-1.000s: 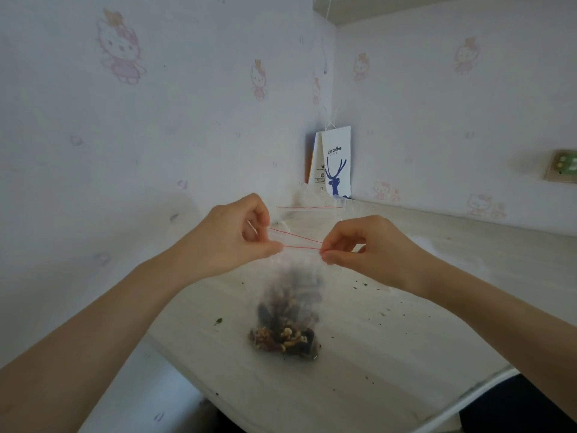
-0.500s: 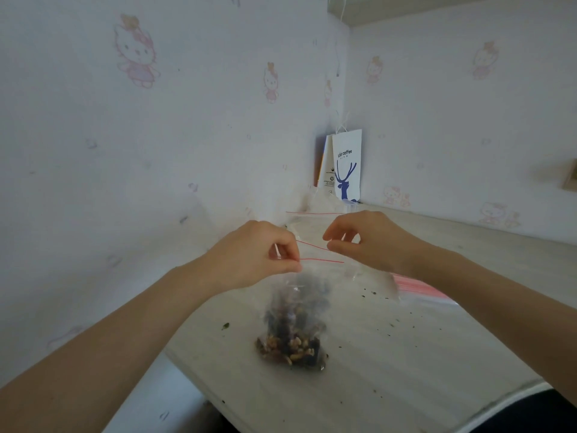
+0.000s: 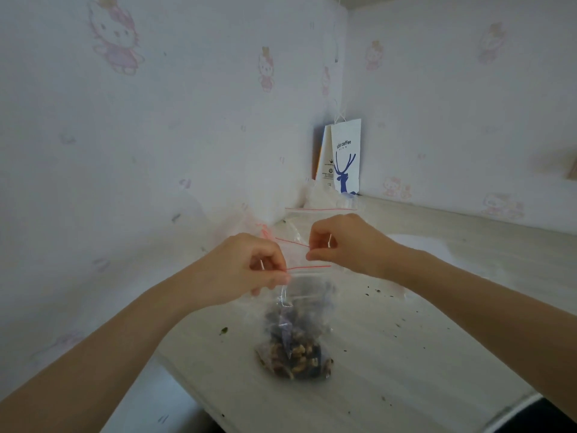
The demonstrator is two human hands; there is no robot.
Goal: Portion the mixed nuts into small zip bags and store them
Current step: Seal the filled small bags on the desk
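Observation:
A small clear zip bag (image 3: 299,310) with a red zip line stands upright on the pale table (image 3: 390,354), its bottom filled with mixed nuts (image 3: 296,359). My left hand (image 3: 249,270) pinches the bag's top at its left corner. My right hand (image 3: 346,245) pinches the top edge at the right side, a little farther back. The bag's mouth is stretched between the two hands.
More clear zip bags (image 3: 321,214) with red lines lie behind the hands near the corner. A white paper coffee bag (image 3: 345,157) with a blue deer leans in the wall corner. Dark crumbs (image 3: 374,290) dot the table. The table edge runs close on the left.
Both hands and the bag's top have moved closer together, the right hand sliding left along the zip line. The camera view has tilted slightly.

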